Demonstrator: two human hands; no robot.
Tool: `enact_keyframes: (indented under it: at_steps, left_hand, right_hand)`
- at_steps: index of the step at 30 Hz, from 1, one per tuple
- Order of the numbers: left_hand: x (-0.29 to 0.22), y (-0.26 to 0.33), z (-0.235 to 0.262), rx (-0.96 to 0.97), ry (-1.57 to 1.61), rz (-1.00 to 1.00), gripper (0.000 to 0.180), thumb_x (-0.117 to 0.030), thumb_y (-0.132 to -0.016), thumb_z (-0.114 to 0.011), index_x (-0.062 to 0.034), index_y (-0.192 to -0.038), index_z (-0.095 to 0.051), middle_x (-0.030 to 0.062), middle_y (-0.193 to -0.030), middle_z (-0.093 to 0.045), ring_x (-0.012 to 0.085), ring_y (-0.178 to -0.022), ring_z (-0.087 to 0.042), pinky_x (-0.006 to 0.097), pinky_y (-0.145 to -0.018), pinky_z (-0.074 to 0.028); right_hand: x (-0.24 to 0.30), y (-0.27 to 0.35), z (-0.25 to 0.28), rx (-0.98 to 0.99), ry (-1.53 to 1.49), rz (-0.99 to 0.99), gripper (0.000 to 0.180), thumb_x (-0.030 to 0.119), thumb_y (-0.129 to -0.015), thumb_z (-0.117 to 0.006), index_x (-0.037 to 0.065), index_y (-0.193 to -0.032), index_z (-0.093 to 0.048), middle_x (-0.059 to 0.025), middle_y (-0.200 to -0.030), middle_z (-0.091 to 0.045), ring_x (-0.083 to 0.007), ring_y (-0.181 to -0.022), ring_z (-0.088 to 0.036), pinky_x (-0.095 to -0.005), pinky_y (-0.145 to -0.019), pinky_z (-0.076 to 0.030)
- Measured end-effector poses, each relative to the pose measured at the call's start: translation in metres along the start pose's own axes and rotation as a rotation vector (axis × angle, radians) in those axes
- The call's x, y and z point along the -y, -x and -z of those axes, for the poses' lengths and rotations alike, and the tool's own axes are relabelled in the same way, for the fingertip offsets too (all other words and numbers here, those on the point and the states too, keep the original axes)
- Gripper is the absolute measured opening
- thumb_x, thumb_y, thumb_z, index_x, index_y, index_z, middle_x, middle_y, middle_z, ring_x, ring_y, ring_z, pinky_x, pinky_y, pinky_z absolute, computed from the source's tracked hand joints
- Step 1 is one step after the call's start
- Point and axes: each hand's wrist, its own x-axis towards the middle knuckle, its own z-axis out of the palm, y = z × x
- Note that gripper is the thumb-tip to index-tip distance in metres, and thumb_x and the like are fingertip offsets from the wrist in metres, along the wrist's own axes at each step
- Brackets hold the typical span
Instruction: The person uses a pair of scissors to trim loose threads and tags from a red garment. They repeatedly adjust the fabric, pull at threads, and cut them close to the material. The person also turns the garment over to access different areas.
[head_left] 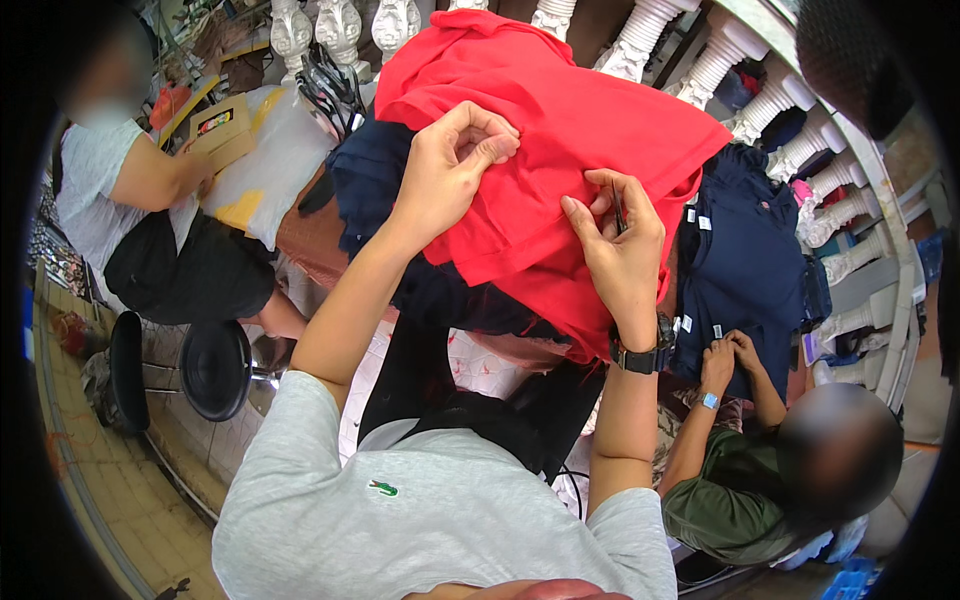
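Observation:
A red garment (560, 110) lies bunched on top of dark navy clothes in front of me. My left hand (450, 165) pinches a fold of the red fabric between thumb and fingers. To its right, my right hand (620, 240) holds a small thin dark tool (617, 207) against the same cloth; a dark watch sits on that wrist. Both forearms rise from my grey shirt at the bottom of the view.
Navy garments with white tags (745, 265) are handled by a seated person in green (735, 490) at lower right. A person in a light shirt (120, 190) sits at left by a cardboard box (222, 128). Black stools (215, 368) stand lower left; white balusters (790, 100) curve along the right.

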Motion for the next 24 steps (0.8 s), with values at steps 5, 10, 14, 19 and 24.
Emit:
enact_keyframes:
  at_steps: [5,10,14,19,24]
  left_hand:
    - [-0.013,0.006,0.015,0.144,0.379,0.083,0.009,-0.014,-0.104,-0.057,-0.0046,-0.106,-0.057,0.0032,-0.091,-0.062,0.007,-0.08,-0.056,0.022,-0.073,-0.045]
    - [-0.054,0.027,0.007,0.214,-0.296,0.012,0.022,-0.009,-0.09,-0.073,-0.0015,-0.108,-0.063,0.0051,-0.086,-0.06,0.0124,-0.073,-0.058,0.03,-0.066,-0.047]
    - [-0.045,0.032,0.007,0.175,-0.639,-0.211,0.026,-0.002,-0.083,-0.076,0.0003,-0.108,-0.067,0.0056,-0.079,-0.051,0.0131,-0.067,-0.05,0.028,-0.062,-0.043]
    - [-0.045,0.032,-0.016,0.136,-0.468,-0.203,0.015,0.001,-0.084,-0.073,-0.0004,-0.098,-0.067,0.0063,-0.084,-0.051,0.015,-0.067,-0.051,0.029,-0.061,-0.045]
    - [-0.022,0.029,-0.021,0.142,-0.559,-0.305,0.014,0.003,-0.088,-0.068,0.0005,-0.1,-0.062,0.0057,-0.087,-0.051,0.0135,-0.073,-0.054,0.029,-0.066,-0.047]
  right_hand:
    - [0.009,0.005,0.003,0.015,0.06,0.0,0.03,0.006,-0.08,-0.08,0.001,-0.106,-0.068,-0.0039,-0.083,-0.057,-0.0104,-0.07,-0.052,-0.0269,-0.058,-0.042]
    - [0.012,0.011,0.009,0.052,0.068,0.02,0.036,0.01,-0.083,-0.079,0.0,-0.114,-0.063,-0.0071,-0.088,-0.058,-0.0136,-0.076,-0.056,-0.0303,-0.066,-0.047]
    - [0.033,0.014,0.01,0.059,-0.053,-0.004,0.037,0.016,-0.091,-0.073,0.0,-0.122,-0.057,-0.0091,-0.09,-0.059,-0.0143,-0.078,-0.056,-0.0303,-0.067,-0.047]
    - [0.018,0.009,0.007,0.061,-0.073,0.037,0.029,0.019,-0.099,-0.064,0.0,-0.12,-0.058,-0.0081,-0.09,-0.06,-0.0126,-0.077,-0.055,-0.029,-0.069,-0.047]
    - [0.02,0.008,0.006,0.073,-0.161,-0.066,0.026,0.019,-0.1,-0.062,0.0,-0.118,-0.059,-0.0066,-0.088,-0.061,-0.0115,-0.079,-0.055,-0.0289,-0.072,-0.047]
